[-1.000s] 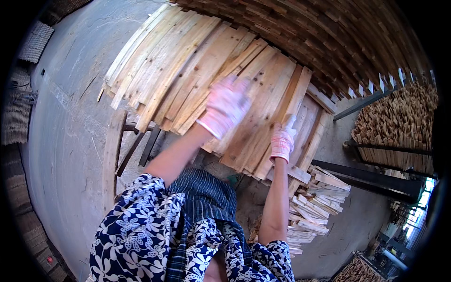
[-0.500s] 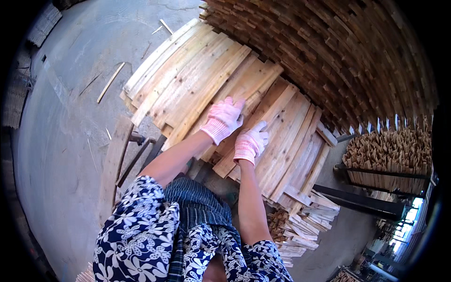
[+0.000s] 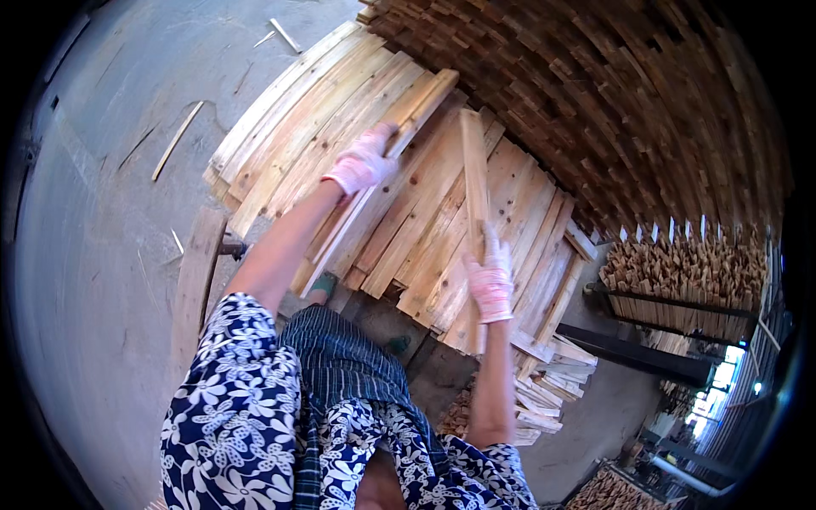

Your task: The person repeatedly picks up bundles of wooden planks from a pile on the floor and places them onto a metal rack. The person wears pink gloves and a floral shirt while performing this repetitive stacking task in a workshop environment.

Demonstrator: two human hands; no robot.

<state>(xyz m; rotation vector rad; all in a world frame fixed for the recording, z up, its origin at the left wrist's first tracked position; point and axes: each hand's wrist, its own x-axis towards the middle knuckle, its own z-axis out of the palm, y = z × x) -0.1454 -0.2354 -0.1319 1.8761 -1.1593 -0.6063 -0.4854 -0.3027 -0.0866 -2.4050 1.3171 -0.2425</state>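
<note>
Both my hands wear pink-and-white knit gloves above a pile of pale, knotty wooden boards (image 3: pixel 421 200) laid side by side. My left hand (image 3: pixel 364 160) is closed on a wooden board (image 3: pixel 429 100), which is turned up on its long edge over the left part of the pile. Lower right, my right hand (image 3: pixel 490 279) grips a narrower wooden plank (image 3: pixel 473 157) lifted at a slant, its far end pointing toward the big stack. The fingertips of both hands are partly hidden behind the wood.
A tall curved stack of sawn wood (image 3: pixel 586 93) rises right behind the pile. Bundled sticks (image 3: pixel 684 272) stand in a rack at right, with a dark beam (image 3: pixel 637 357) nearer. Loose offcuts (image 3: pixel 552 387) lie below the pile. A wooden post (image 3: pixel 195 280) stands at left; slivers (image 3: pixel 178 140) litter the floor.
My hands have moved apart, the left up and leftward, the right down and rightward. Each now has a board raised from the pile, where both hands lay close together on the boards before.
</note>
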